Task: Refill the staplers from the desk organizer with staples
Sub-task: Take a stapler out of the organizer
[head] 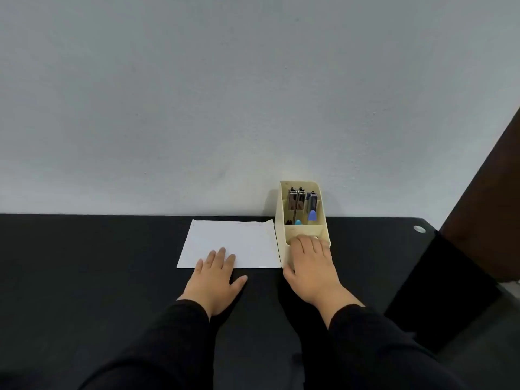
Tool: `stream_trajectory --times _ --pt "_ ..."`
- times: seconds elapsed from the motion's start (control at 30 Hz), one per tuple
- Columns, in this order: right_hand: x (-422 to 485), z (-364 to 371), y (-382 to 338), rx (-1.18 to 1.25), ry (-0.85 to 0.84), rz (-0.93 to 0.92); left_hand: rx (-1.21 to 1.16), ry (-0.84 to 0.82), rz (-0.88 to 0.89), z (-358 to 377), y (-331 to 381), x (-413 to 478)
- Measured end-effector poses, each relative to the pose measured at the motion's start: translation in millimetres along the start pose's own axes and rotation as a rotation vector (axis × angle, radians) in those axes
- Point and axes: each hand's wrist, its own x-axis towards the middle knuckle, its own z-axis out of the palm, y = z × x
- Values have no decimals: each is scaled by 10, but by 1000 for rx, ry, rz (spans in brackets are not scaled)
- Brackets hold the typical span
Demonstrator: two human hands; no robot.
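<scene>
Left hand (218, 280) flat and wide on the black surface (84, 263), fingertips pinning the white paper (233, 240), probably a work mat. At three o'clock of the sheet, touching it: cream desk organizer (281, 237). Staplers (302, 202) upright in its twelve o'clock compartment, untouched. Right hand (309, 266) draped over the front compartment, fingers dipping in, likely fishing for staples; grip hidden, cannot tell.
</scene>
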Motion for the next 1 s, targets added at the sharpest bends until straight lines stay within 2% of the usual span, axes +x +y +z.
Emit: stream_trajectory --times 0.13,0.4,0.67,0.83,1.0 --pt "8 2 -4 17 62 1 65 11 5 16 -27 6" --pt "-111 -132 -59 52 -24 8 83 -44 20 28 18 -264" --pt "-615 -287 -150 98 -66 0 71 -59 10 40 121 -815" --pt "-1009 -318 -220 92 -17 -13 58 -22 29 76 173 -1197" --pt "-1411 -325 -294 91 62 -5 39 89 87 157 215 -1602"
